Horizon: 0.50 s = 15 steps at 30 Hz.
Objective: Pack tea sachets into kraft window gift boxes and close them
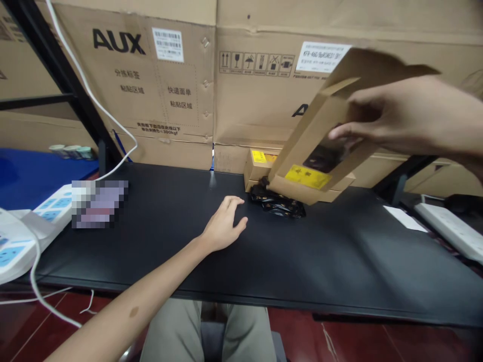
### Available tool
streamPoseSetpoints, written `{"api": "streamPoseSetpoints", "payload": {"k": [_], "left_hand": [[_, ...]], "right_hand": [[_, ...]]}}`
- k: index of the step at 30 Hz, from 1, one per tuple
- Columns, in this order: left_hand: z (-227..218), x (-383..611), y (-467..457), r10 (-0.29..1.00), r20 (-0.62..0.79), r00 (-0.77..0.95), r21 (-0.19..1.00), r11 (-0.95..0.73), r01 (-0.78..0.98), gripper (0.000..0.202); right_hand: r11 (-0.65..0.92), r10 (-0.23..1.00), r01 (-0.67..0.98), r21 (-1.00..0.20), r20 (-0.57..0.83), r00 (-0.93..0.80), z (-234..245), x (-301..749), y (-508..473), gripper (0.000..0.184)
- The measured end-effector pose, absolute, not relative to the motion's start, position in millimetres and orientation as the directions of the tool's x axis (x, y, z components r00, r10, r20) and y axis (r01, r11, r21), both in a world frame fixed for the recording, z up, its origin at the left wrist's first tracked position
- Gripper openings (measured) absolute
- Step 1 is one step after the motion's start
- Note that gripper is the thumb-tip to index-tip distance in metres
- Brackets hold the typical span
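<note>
My right hand [372, 118] grips a brown cardboard box [298, 146] by its upper side and holds it tilted above the black table. The box's top flaps stand open. A dark window and a yellow label show on its face. Below its lower end lie shiny black packets [281, 203] with small orange marks. My left hand [224, 223] hovers over or rests on the table just left of the packets, fingers apart and holding nothing. Behind the tilted box, smaller cardboard boxes [251, 168] with a yellow label are stacked, partly hidden.
Large cartons [158, 110] wall off the table's back edge. At left are a white power strip [56, 203], a white cable [81, 80] and a pixelated flat object [100, 203]. A white card [405, 218] and another power strip [453, 229] lie at right. Black metal struts [75, 75] rise at the sides.
</note>
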<state>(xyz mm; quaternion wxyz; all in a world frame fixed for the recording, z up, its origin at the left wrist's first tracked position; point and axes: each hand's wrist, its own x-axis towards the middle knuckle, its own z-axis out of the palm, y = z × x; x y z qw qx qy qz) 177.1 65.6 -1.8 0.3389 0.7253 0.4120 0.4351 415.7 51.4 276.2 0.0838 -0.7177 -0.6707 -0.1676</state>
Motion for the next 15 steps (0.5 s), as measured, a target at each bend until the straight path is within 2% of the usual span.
{"api": "streamPoseSetpoints", "payload": {"k": [4, 8, 11, 15], "left_hand": [[-3, 179, 66, 0.9, 0.336, 0.279, 0.853, -0.416, 0.314, 0.051], [-4, 179, 69, 0.909, 0.319, 0.267, 0.865, -0.394, 0.309, 0.074], [-4, 178, 70, 0.915, 0.304, 0.266, 0.874, -0.379, 0.304, 0.086], [-5, 176, 70, 0.92, 0.296, 0.255, 0.885, -0.365, 0.288, 0.089]], "right_hand": [[-0.021, 0.925, 0.994, 0.103, 0.379, -0.019, 276, 408, 52, 0.043], [0.1, 0.924, 0.99, 0.101, 0.36, -0.13, 267, 403, 60, 0.041], [0.247, 0.907, 0.969, 0.027, 0.344, -0.241, 257, 400, 65, 0.047], [0.353, 0.88, 0.935, -0.044, 0.355, -0.316, 248, 396, 67, 0.052]]}}
